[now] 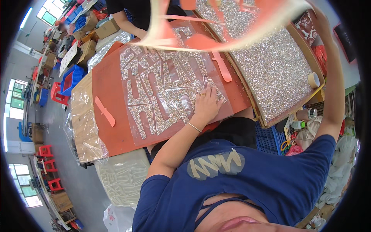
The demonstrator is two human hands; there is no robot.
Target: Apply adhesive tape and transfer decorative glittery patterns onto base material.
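My left hand (206, 103) lies flat, fingers stretched out, on a clear plastic sheet (181, 123) that carries several silvery glitter-covered cut-out shapes (148, 112). The sheet rests on a reddish-brown board (110, 133). Raised at the upper right, my right hand (317, 17) grips the edge of a bendy sheet (266, 36) with a cream rim and coral-pink shapes. That sheet arches close to the camera and is blurred; my right fingers are partly cut off by the view. Two coral-pink strips (222, 67) lie on the board, one on each side of the clear sheet.
A shallow cardboard tray (259, 110) full of glitter, with a tape roll (313, 80) on it, stands at the right. Across the board, another person's hand (142, 35) reaches to the clear sheet. Blue crates (73, 79) and red stools (58, 94) stand left.
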